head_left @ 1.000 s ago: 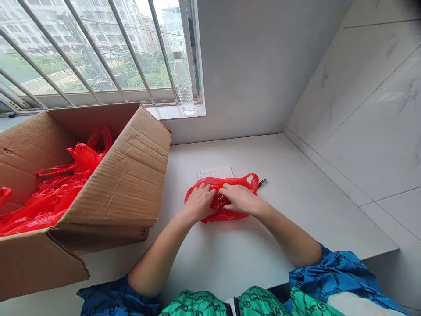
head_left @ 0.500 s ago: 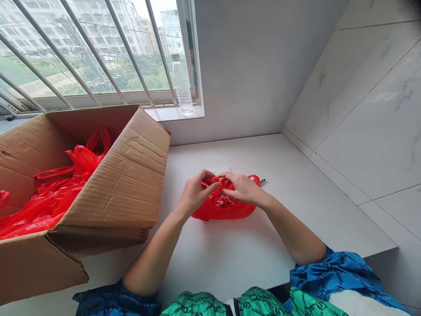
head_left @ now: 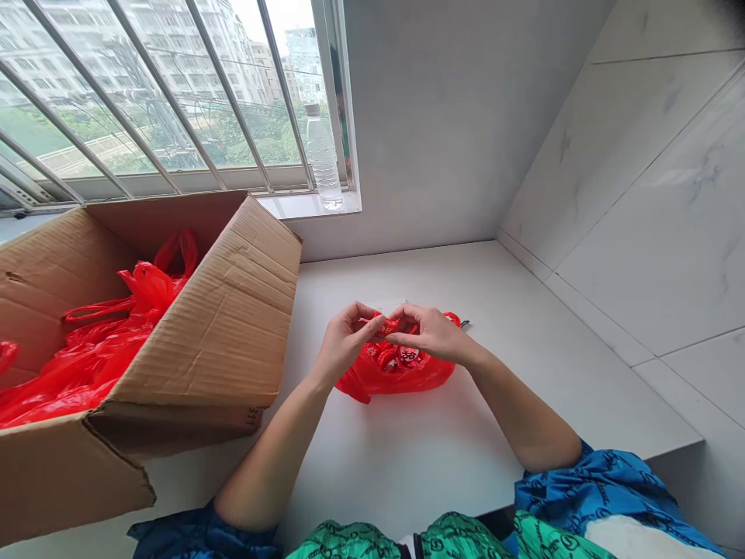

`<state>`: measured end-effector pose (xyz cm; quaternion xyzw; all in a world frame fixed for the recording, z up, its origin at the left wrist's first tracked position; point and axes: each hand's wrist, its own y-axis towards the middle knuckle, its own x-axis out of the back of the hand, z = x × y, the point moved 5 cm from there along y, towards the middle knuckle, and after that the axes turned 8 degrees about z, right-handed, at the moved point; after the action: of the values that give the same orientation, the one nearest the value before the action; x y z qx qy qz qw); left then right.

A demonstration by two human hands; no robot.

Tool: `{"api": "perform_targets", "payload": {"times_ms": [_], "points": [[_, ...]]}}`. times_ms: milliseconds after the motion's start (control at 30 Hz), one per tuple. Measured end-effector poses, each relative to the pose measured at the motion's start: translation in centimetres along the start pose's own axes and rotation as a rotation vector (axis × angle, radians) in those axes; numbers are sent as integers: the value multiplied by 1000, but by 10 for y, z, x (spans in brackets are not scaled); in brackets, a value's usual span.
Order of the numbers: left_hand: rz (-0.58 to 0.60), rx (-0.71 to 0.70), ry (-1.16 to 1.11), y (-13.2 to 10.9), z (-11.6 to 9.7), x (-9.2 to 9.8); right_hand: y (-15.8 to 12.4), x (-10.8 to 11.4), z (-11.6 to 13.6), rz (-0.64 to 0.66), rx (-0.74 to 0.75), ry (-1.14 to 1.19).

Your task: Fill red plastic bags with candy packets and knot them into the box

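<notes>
A red plastic bag (head_left: 401,379) lies on the white counter (head_left: 407,450), its mouth spread so that small red printed packets (head_left: 409,356) show inside. Above its far part my left hand (head_left: 352,335) and my right hand (head_left: 429,332) face each other, fingertips nearly meeting. Both hands have thumb and fingers closed on red material between them; whether it is a packet or part of the bag is hard to tell. The bag's handle loop shows beyond my right hand, beside a small dark object (head_left: 464,323).
On the left stands an open cardboard box (head_left: 226,310) holding more red plastic bags (head_left: 110,341). A clear bottle (head_left: 324,159) stands on the sill of the barred window. A grey wall and a marbled tile wall border the counter.
My fingers and thumbs have drawn closer together over the bag. More of the packets shows, and the bag's near left edge has shifted toward me.
</notes>
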<state>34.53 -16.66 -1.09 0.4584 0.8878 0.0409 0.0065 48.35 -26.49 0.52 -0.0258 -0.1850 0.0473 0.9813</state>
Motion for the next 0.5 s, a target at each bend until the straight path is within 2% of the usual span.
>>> {"api": "perform_targets", "payload": {"times_ms": [100, 300, 400, 500], "points": [[1, 14, 5, -1, -1, -1, 1, 2, 0, -20, 27, 116], [24, 15, -21, -4, -3, -3, 4, 6, -4, 33, 91, 294], [24, 8, -22, -4, -2, -3, 3, 9, -5, 13, 81, 265], [58, -1, 20, -2, -1, -3, -3, 15, -4, -73, 36, 135]]}}
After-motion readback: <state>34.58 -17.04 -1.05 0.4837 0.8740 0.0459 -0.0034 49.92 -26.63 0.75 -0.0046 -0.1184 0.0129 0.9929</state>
